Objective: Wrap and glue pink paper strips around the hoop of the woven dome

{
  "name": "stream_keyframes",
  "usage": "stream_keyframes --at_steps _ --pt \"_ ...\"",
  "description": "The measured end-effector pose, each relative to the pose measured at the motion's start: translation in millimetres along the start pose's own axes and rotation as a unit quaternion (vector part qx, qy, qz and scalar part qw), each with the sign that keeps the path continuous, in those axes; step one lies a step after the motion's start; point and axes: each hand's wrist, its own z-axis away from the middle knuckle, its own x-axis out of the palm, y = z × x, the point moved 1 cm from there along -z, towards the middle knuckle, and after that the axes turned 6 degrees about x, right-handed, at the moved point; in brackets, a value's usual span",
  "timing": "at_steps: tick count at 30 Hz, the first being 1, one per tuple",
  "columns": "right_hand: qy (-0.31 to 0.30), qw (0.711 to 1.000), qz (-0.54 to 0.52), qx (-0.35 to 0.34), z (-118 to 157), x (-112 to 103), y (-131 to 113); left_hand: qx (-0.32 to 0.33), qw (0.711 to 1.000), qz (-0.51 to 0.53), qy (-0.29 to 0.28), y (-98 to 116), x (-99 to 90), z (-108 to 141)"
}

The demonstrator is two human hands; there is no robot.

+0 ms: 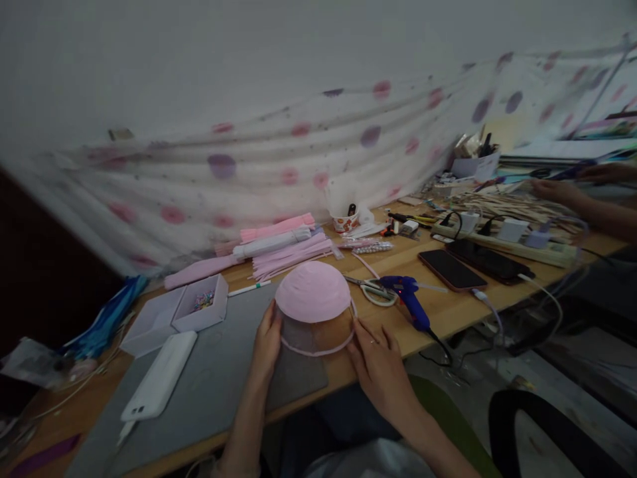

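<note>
A pink dome (313, 291) with faint ridges, together with a thin pink hoop (318, 352), is held up over the table edge. The hoop curves below the dome, and a gap between them shows the mat and wood behind. On the left side, my left hand (269, 338) is closed around the rim where dome and hoop meet. My right hand (375, 358) grips the hoop at the right, thumb and fingers bent around it. A blue hot glue gun (409, 299) lies to the right, beside scissors (378, 292) with pale handles.
A grey mat (213, 378) carries a white power bank (159, 376) and an open white box (202, 302) of small coloured beads. Bundles of pink strips (293, 255) lie behind. Phones (445, 269) and a power strip (522, 247) sit right. Another person's hand (560, 192) is at far right.
</note>
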Motion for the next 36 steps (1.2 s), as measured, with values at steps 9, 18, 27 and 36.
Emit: stream_keyframes --at_steps 9,18,27,36 --pt "-0.059 0.996 -0.073 -0.006 -47.8 -7.9 19.7 -0.058 0.998 -0.003 0.022 -18.5 -19.5 2.9" --pt "-0.119 0.987 -0.089 -0.055 -65.8 -7.8 8.0 0.021 0.994 -0.043 -0.102 -0.8 -40.5 3.1" --pt "-0.035 0.983 -0.175 0.034 -66.4 -42.0 -14.2 0.02 0.998 -0.051 -0.029 44.1 -41.6 4.0" --pt "0.052 0.937 -0.347 -0.003 -84.7 -63.3 -29.6 -0.023 0.998 -0.021 -0.054 88.7 -67.1 -21.4"
